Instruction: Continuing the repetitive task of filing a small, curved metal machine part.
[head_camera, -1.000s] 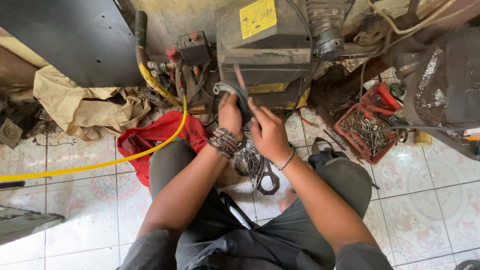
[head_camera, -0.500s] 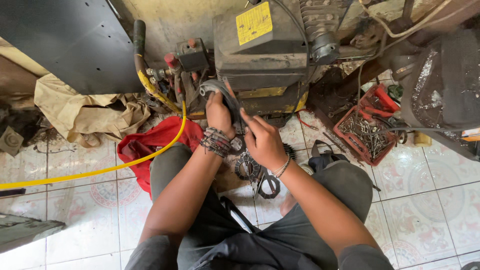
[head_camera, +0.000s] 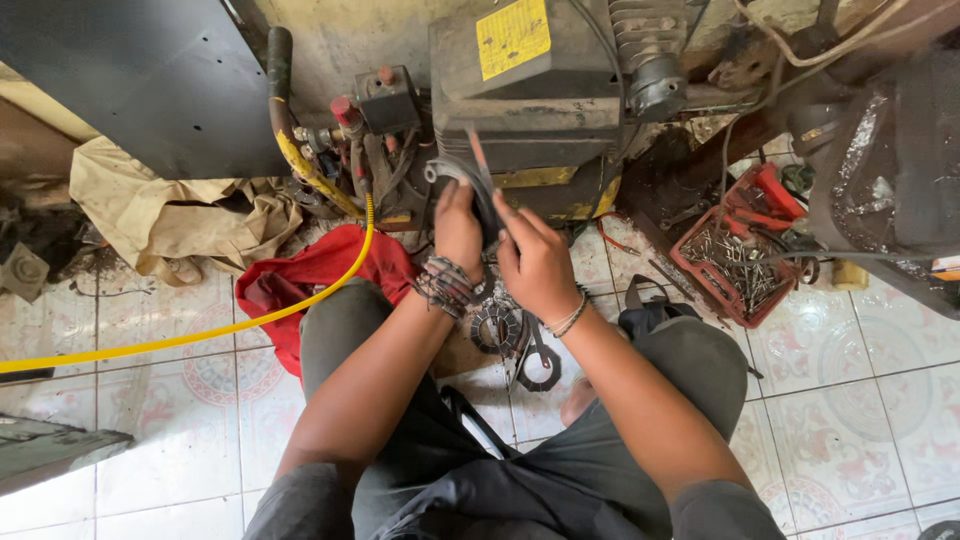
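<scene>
The grey belt (head_camera: 462, 178) is held up by both hands, left hand (head_camera: 458, 228) and right hand (head_camera: 536, 262), fingers probably wrapped around it, before the machine (head_camera: 530, 100). A red cloth (head_camera: 315, 282), yellow hose (head_camera: 200, 335) and screw tray (head_camera: 735, 265) lie nearby.

Landmark: grimy black-and-yellow machine (head_camera: 540, 110) at top centre. Red cloth (head_camera: 300, 285) lies below-left of it, yellow hose (head_camera: 200, 335) crossing there. Beige rag (head_camera: 160, 215) far left. Red tray of screws (head_camera: 735, 262) to its right.
</scene>
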